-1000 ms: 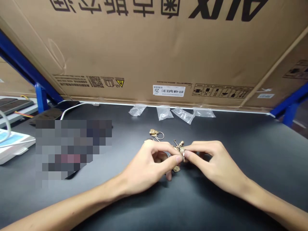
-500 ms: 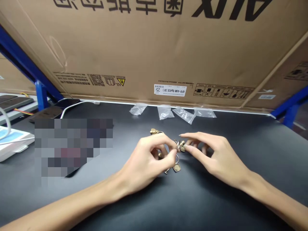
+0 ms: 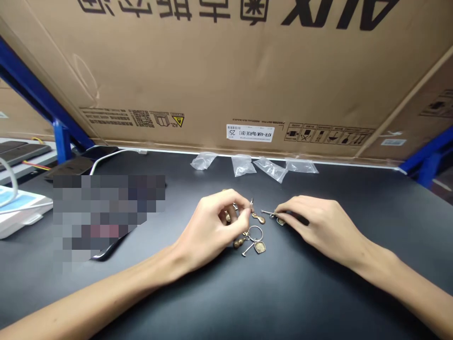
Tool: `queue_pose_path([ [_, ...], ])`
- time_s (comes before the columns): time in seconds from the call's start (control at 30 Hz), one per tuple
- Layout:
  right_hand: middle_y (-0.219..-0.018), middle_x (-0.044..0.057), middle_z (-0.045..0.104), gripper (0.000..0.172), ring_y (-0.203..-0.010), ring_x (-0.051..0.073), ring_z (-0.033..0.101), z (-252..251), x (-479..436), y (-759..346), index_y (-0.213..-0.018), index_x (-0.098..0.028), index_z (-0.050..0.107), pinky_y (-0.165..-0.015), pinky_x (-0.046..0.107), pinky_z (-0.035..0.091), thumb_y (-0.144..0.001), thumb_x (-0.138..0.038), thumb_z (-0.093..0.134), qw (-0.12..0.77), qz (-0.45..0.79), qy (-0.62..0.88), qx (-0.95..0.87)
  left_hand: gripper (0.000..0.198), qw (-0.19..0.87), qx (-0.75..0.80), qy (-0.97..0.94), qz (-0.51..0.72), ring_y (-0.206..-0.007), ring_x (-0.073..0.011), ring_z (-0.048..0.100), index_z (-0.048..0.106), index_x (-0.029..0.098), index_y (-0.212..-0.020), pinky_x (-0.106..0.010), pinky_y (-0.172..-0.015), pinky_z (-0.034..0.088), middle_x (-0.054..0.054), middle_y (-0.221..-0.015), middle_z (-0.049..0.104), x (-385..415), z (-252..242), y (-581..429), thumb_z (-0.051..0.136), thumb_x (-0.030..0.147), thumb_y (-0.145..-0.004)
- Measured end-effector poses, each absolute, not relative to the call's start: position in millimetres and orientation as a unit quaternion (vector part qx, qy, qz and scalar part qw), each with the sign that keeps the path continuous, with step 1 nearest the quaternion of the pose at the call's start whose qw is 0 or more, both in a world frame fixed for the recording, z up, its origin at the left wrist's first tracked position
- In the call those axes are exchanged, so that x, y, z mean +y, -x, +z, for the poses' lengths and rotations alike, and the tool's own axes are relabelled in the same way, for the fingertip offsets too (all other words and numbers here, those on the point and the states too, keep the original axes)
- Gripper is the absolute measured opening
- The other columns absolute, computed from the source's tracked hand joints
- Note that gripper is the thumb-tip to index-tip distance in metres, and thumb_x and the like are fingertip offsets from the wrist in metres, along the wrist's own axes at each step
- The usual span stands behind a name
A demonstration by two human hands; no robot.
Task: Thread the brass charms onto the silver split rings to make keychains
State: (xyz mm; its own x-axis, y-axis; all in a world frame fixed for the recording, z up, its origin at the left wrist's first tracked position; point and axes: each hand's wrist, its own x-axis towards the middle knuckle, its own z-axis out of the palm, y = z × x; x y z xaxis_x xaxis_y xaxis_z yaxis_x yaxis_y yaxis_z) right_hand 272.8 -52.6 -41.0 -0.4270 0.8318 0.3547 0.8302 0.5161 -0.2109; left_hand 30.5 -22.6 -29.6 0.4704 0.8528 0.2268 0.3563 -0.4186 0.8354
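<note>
Four plastic bags (image 3: 242, 165) lay in a row at the back of the dark surface (image 3: 318, 293), against a big cardboard box (image 3: 226, 71). Nearer, the left hand (image 3: 215, 224) pinched a small metal piece (image 3: 251, 204), and the right hand (image 3: 313, 222) pinched a thin pin (image 3: 267, 213) just beside it. A key ring (image 3: 255, 233) with brass charms lay on the surface just below the left hand, partly hidden by it.
</note>
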Motion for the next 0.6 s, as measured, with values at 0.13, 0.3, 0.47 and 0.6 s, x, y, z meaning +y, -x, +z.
queue_pose_path([
  [0.13,-0.095,0.002,0.073,0.018,-0.082,0.017,0.068,-38.2,-51.9,-275.6,-0.101,-0.023,0.068,-0.074,0.030,0.049,-0.098,-0.030,0.052,0.202,-0.005,0.496,-0.844,0.009,0.361,0.389,-0.780,0.332,-0.057,-0.0076,0.053,0.062,0.017,-0.082,-0.020,-0.054,0.042,0.001,-0.076,0.063,-22.7,-30.6,-30.0,0.055,0.020,-0.086],
  [0.3,-0.099,0.002,0.073,0.019,-0.084,0.017,0.068,-33.9,-51.9,-278.1,-0.100,-0.024,0.069,-0.070,0.029,0.048,-0.097,-0.030,0.052,0.174,-0.024,0.485,-0.857,0.009,0.349,0.374,-0.796,0.323,-0.055,-0.0065,0.050,0.062,0.017,-0.080,-0.019,-0.053,0.042,0.002,-0.075,0.062,-23.0,-30.0,-31.0,0.055,0.015,-0.084],
  [0.47,-0.097,0.002,0.073,0.021,-0.081,0.017,0.068,-39.4,-51.6,-278.4,-0.098,-0.023,0.069,-0.067,0.028,0.048,-0.099,-0.027,0.049,0.154,-0.043,0.480,-0.862,0.010,0.325,0.356,-0.813,0.327,-0.055,-0.0062,0.049,0.061,0.017,-0.078,-0.019,-0.054,0.041,0.002,-0.074,0.061,-22.8,-28.7,-31.5,0.054,0.014,-0.085],
  [0.6,-0.095,0.003,0.073,0.023,-0.080,0.017,0.068,-40.5,-51.2,-277.6,-0.100,-0.023,0.069,-0.067,0.028,0.048,-0.099,-0.028,0.047,0.165,-0.029,0.480,-0.861,0.011,0.291,0.359,-0.828,0.317,-0.059,-0.0072,0.051,0.062,0.018,-0.081,-0.019,-0.055,0.042,0.003,-0.075,0.061,-23.1,-30.6,-30.3,0.053,0.014,-0.086],
])
